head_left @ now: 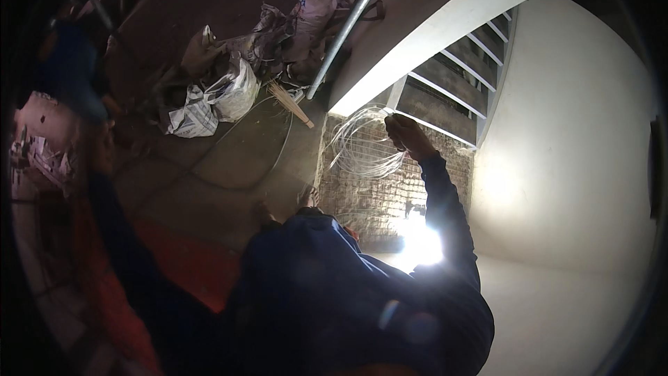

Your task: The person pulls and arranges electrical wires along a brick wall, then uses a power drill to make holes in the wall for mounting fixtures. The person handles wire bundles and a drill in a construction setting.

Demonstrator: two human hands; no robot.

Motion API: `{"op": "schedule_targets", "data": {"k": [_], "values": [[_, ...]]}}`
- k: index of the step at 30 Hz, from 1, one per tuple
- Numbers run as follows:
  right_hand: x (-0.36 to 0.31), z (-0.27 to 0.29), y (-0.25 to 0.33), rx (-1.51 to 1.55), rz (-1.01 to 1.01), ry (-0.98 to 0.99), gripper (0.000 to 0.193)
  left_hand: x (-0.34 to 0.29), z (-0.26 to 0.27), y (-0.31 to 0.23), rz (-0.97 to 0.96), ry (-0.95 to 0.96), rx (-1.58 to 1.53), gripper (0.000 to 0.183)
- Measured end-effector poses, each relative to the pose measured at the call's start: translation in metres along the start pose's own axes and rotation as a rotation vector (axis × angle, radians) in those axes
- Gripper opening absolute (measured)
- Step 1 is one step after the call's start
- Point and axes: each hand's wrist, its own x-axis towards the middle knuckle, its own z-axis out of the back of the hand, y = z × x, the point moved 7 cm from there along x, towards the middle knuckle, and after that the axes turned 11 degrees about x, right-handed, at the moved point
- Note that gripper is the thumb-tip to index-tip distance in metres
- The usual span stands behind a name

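My right hand (409, 136) is raised in front of the white-edged opening. Its fingers are closed on a loose coil of thin, pale wire (362, 145), which hangs in wide loops to the left of the hand. Far out to the left, my left hand (101, 150) sits in shadow at the end of the stretched arm. A dark blue shape (69, 69) lies just beyond it, too dim to make out. The left fingers are lost in the dark.
A glaring lamp (419, 245) shines beside my right arm, near rough brickwork (348, 198). White bars (445, 101) cross the opening next to a pale wall (557, 139). A metal pole (351, 28), stuffed sacks (236, 90), a straw brush (291, 104) and a cable (284, 150) are ahead.
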Motion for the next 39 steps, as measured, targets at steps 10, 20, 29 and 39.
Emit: {"op": "schedule_targets", "data": {"k": [10, 20, 29, 39], "values": [[-0.029, 0.056, -0.004, 0.032, -0.121, -0.022, 0.025, 0.017, 0.154, 0.179, 0.501, -0.159, 0.324, 0.019], [-0.070, 0.110, 0.054, 0.753, 0.174, -0.377, 0.024, -0.012, -0.022, 0.235, 0.371, 0.095, 0.620, 0.031], [-0.075, 0.038, 0.120, 0.329, 0.318, -0.126, 0.018, -0.209, -0.440, -0.064, -0.450, 0.879, -0.025, 0.025], [-0.103, 0.035, 0.123, -0.011, 0.301, -0.380, 0.016, -0.249, -0.524, -0.097, -0.467, 0.554, 0.051, 0.021]]}}
